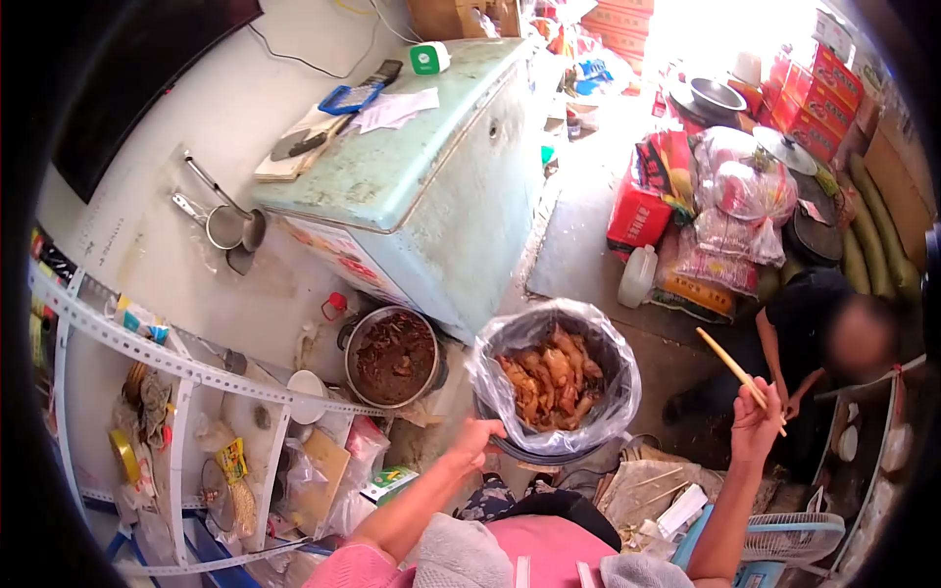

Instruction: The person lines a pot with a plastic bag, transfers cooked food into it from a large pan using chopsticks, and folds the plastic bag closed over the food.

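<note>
My left hand (474, 440) is closed on the near left edge of a dark pot (549, 457). A clear plastic bag (621, 392) lines this pot and folds out over its rim. Inside lie browned, glossy pieces of meat (551, 377), which look like poultry. To the right of the pot, raised in the air, my right hand (756, 421) grips a pair of long wooden chopsticks (727, 362); their upper ends point up and left, apart from the meat. Left of the pot stands a metal pot (436, 377) of dark red-brown sauce (390, 365).
A pale blue chest freezer (461, 196) stands ahead, with papers (397, 110) on top. Sacks and bags (725, 235) are piled at right beside a white jug (638, 276). Another person (809, 333) crouches at far right. Metal shelving (186, 367) runs along the left; a fan (794, 537) sits lower right.
</note>
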Available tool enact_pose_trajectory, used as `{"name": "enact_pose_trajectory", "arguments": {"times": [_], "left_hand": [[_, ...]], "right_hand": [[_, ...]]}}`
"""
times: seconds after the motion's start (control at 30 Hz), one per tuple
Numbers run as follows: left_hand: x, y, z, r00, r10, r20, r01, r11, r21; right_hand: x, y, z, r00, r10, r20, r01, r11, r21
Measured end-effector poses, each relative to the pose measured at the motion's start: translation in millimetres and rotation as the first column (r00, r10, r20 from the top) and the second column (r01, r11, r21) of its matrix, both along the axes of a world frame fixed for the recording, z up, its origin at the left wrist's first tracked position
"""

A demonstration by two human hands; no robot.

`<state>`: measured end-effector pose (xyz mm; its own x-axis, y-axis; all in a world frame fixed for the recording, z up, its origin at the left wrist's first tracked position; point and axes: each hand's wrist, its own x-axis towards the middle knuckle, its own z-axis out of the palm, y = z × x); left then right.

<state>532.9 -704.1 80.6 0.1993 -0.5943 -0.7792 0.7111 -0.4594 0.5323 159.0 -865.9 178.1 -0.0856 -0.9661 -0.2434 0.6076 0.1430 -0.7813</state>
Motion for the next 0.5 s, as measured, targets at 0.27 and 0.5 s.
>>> {"name": "enact_pose_trajectory", "arguments": {"times": [0.27,0.5], "left_hand": [[91,-18,142,0.998,0.058,0.036,-0.049,0.973,-0.224],[202,-66,216,0.976,0.108,0.191,-0.051,0.958,-0.282]], "right_hand": [[22,-36,16,0.995,0.092,-0.034,-0.092,0.996,0.003],[107,-59,13,0.947,0.314,-0.063,-0.316,0.949,-0.012]]}}
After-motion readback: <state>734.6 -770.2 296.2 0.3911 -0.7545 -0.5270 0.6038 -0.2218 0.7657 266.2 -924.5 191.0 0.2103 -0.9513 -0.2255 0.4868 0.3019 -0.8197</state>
